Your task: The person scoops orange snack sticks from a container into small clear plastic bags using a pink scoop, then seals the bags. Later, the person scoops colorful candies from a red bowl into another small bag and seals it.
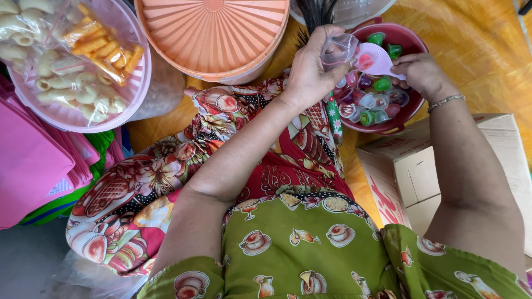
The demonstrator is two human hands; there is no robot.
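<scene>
clear snack bags (83, 50) fill the pink basket (upper left); a tan carton (443, 171) sits right.

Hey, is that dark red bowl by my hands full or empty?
Nearly full: the red bowl holds many small jelly cups in green, red and clear, piled close to its rim.

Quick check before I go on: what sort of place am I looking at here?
Probably a small home or stall snack-packing spot on the floor. The left hand holds a clear bag, the right hand a pink scoop over a red basin of jelly cups; bagged crackers sit nearby.
</scene>
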